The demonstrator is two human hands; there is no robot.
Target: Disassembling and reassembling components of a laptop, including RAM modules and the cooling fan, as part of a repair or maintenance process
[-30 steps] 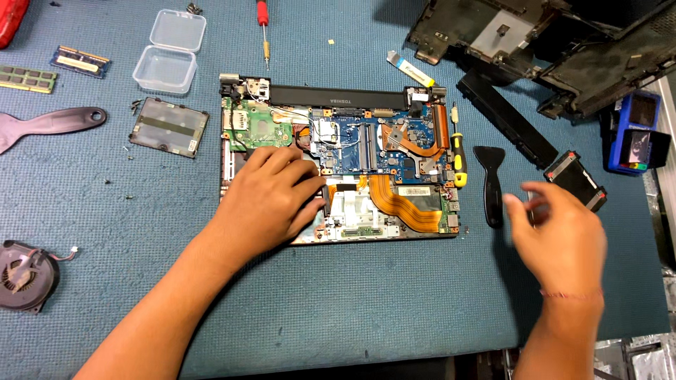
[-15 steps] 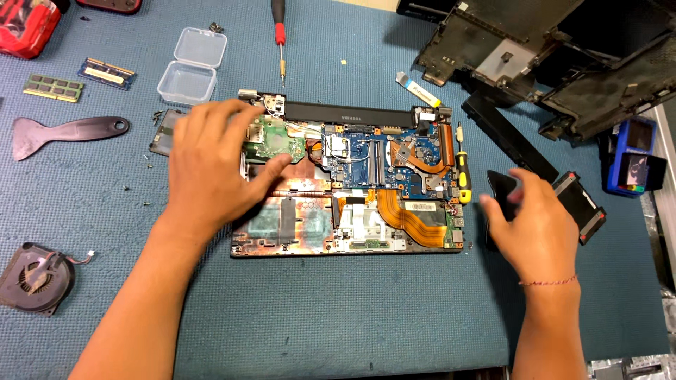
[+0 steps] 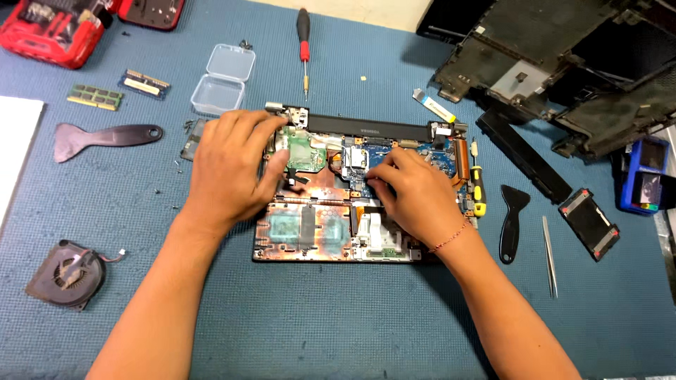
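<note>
the left hand [image 3: 229, 165] lies palm down on the left end of the opened laptop base [image 3: 310, 236], its fingers [image 3: 276, 169] curled around the edge of the green circuit board [image 3: 304, 151]; whether they pinch it cannot be told. the right hand [image 3: 415, 193] rests on the blue mainboard [image 3: 429, 151], fingertips [image 3: 373, 184] pressed together near the middle, nothing visibly held. the base's long axis runs left to right, with 1 hand toward each end; the green board is nearer the left hand. a black pry tool [image 3: 512, 218] and tweezers [image 3: 549, 253] lie right of the base, a fan [image 3: 67, 273] to the left, a red screwdriver [image 3: 303, 46] above.
</note>
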